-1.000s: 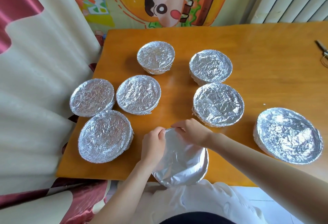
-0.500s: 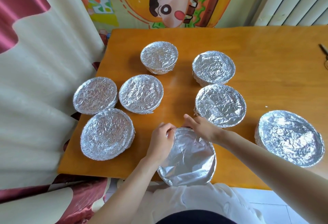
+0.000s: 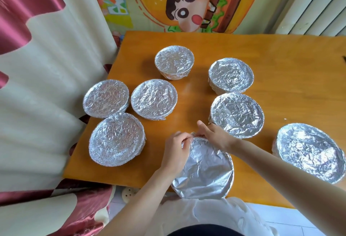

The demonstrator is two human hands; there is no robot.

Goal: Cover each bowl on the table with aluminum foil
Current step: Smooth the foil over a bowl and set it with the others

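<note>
Hands [image 3: 175, 153] [image 3: 215, 138], seemingly, on nearest foil [image 3: 206, 172]

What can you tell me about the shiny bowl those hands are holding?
The bowl is round and wide, and silver foil hides its whole top, so nothing inside shows. The foil looks thin and shiny, with a few long creases, and is folded down over the rim. The bowl is at the near edge of the table, its near side reaching past the edge. The left hand and right hand pinch the foil with curled fingers at the far rim, close together.

Orange wooden table [image 3: 280, 58]; cartoon mural [image 3: 187, 2]; red-cream curtain [image 3: 46, 58] beside.
</note>
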